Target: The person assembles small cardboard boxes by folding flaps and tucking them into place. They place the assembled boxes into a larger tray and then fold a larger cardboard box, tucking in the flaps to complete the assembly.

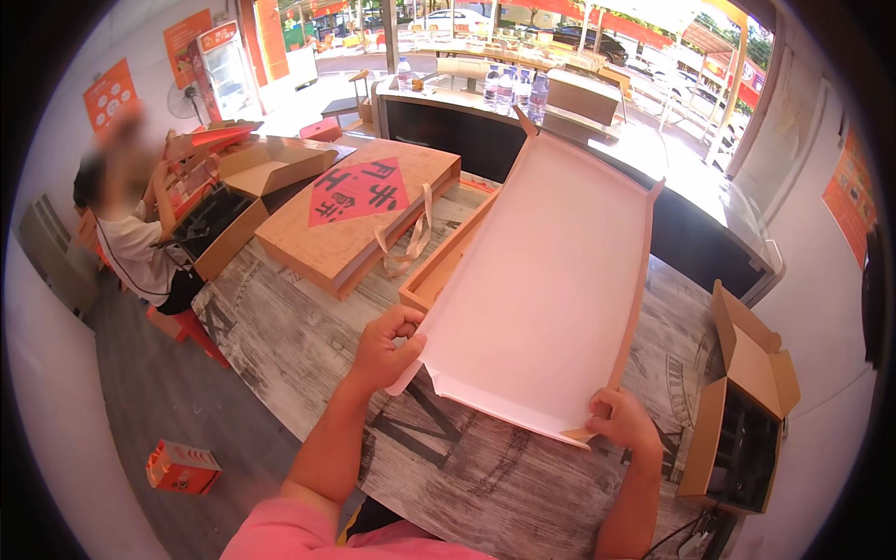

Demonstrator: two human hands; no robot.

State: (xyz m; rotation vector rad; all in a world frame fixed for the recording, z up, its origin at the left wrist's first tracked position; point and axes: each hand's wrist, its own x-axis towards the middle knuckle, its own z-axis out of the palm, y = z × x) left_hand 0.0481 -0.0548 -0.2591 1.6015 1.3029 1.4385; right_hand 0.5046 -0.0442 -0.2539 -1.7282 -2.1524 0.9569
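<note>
A long cardboard box lid (541, 280), its white inner face toward me, is tilted up over the table with its far end raised. My left hand (390, 345) is closed, gripping the lid's near left corner. At the near right corner my right hand (622, 418) pinches the brown edge. Partly hidden under the lid lies a shallow light-brown tray or box base (431, 280). To its left sits a large brown gift box (359, 210) with a red diamond label and a beige ribbon (411, 238) hanging off its side.
An open carton with dark contents (742, 439) stands at the table's right end. At the left, a co-worker (140, 224) handles red packaging beside another open carton (233, 219). Water bottles (513, 89) stand on the far counter. A red-and-white paper bag (182, 467) is on the floor.
</note>
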